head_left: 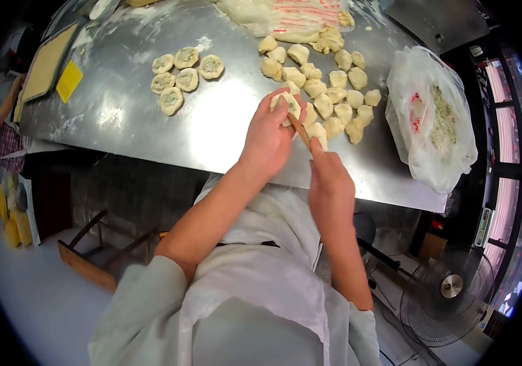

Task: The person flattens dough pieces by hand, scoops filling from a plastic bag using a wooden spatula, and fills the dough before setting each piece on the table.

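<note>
My left hand (267, 137) holds a piece of dough (286, 105) with its fingers curled round it, over the steel table (218, 113). A thin wooden stick (300, 130) is gripped in my right hand (330, 177), its tip against the dough. Just beyond and to the right of my hands lie several pale dough lumps (323, 105). On the left part of the table sit several round filled pieces (186, 79) with greenish centres. A clear plastic bag (404, 116) holding a pale green-flecked filling rests at the right.
At the back lies a large dough mass (242, 17) under printed plastic. A yellow scraper (69, 81) and a tray (47, 61) are at the far left. A fan (450, 299) stands at lower right, a wooden stool (87, 265) at lower left. Another person's checked clothing (6, 145) shows at the left edge.
</note>
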Tool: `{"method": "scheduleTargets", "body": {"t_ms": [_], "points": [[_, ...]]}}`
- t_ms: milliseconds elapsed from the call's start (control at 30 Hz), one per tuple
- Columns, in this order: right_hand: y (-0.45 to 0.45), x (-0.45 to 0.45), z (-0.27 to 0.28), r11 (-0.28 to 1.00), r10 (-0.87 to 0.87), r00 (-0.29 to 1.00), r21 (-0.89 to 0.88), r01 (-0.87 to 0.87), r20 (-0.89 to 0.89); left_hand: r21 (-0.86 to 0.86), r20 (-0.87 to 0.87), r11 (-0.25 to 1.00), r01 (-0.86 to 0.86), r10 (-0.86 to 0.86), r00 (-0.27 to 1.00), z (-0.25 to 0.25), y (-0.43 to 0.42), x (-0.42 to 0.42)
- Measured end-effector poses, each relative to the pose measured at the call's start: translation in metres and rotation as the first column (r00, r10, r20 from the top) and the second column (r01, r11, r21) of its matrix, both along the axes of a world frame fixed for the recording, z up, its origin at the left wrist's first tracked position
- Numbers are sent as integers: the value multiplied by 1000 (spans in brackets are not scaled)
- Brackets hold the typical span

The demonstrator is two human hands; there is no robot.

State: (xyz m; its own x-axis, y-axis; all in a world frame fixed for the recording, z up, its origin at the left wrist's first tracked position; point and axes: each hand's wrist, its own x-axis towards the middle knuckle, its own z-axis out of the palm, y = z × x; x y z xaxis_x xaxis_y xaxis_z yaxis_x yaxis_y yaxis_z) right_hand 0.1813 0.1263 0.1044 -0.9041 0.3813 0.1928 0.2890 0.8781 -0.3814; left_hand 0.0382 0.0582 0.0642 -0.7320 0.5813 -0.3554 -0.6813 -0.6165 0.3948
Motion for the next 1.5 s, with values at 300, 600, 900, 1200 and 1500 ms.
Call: {"method": "scheduleTargets", "body": {"t_ms": [300, 600, 900, 1200, 1500], "points": [[-3, -18, -11, 976, -8, 982, -213, -34, -190, -67, -104, 995, 71, -78, 992, -6, -26, -7], [-20, -15, -28, 974, 105, 994, -200, -110, -34, 178, 100, 984, -13, -5, 995, -32, -58, -10], [-5, 21, -34, 545, -170, 983, -825, 148, 64, -153, -82, 984, -86, 75, 994, -10, -121, -74], [4, 41, -44, 500, -237, 971, -861, 93, -33, -626, -474, 780, -4, -376, 796, -7, -100, -12], [1, 46, -37, 528, -232, 971, -846, 76, -57, -751, -603, 512, -417, -790, 114, -35, -42, -57]]}}
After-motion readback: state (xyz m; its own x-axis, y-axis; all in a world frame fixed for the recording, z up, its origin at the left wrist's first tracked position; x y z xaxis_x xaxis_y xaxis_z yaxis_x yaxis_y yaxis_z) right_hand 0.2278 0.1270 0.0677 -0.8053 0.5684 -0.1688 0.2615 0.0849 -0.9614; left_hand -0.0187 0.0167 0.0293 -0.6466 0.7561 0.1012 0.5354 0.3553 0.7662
